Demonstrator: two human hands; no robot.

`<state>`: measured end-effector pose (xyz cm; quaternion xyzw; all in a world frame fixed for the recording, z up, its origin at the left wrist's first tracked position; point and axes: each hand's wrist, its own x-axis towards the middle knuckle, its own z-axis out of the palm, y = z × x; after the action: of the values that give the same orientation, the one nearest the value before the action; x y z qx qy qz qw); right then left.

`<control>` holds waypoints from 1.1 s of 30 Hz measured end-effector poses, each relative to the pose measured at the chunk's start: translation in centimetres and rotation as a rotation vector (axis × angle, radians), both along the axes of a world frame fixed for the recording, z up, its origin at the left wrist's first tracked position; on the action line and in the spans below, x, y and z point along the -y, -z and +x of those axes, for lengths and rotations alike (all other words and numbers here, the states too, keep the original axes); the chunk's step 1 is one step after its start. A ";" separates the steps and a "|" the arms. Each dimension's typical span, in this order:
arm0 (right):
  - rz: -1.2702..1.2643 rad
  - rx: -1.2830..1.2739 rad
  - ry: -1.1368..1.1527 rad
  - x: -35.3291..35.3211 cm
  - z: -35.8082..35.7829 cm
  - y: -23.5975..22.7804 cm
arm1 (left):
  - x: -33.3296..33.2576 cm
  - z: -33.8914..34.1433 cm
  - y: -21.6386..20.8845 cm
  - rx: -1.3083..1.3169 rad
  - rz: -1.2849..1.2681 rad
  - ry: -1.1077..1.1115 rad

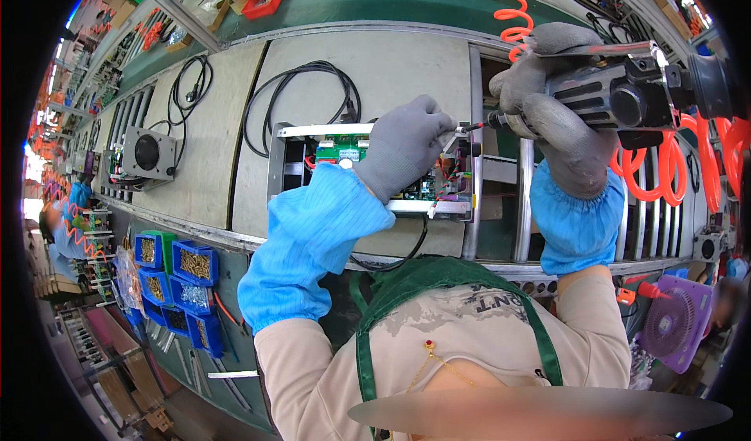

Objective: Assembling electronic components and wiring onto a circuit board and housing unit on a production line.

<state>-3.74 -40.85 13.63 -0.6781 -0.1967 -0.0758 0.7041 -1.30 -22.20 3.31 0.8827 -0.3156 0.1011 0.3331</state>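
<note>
My right hand (559, 100), in a grey glove, is wrapped round a black power screwdriver (614, 95) lying sideways. Its thin bit (475, 126) points left and reaches the upper right corner of an open metal chassis (452, 206). At that same corner my left hand (411, 145), also gloved in grey, has its fingers pinched close to the bit's tip. Whatever sits between those fingertips is too small to make out. Inside the chassis a green circuit board (342, 145) and several wires show; my left hand and blue sleeve cover its middle.
A coiled black cable (301, 67) lies behind the chassis on the grey work board (415, 57). Left of it stands a unit with a round fan (145, 151). Blue bins (195, 261) of small hardware sit at lower left. Orange coiled hoses (665, 171) hang at right, above a purple fan (674, 324).
</note>
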 end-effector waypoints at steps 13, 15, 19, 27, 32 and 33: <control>-0.055 0.141 0.008 -0.8 1.7 -1.0 | 0.4 0.1 -0.2 -0.032 0.028 -0.009; 0.024 0.120 0.016 -1.4 2.0 -1.1 | 0.5 0.1 -0.2 -0.034 0.003 -0.012; 0.051 0.031 0.048 -2.2 2.0 -1.1 | 0.8 0.1 0.0 -0.045 -0.008 -0.004; -0.057 0.007 -0.017 -1.7 2.3 -0.9 | 1.1 0.3 0.0 -0.054 -0.003 -0.008; 0.038 -0.210 0.077 -0.6 2.9 0.6 | 1.2 0.3 -0.3 -0.136 0.120 -0.014; 0.047 -0.141 -0.010 -0.4 3.1 0.7 | 1.0 0.1 -0.6 -0.100 0.105 -0.006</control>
<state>-0.59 -40.49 12.89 -0.6640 -0.1480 -0.0288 0.7324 -1.19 -23.25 3.91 0.9039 -0.3009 0.0412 0.3012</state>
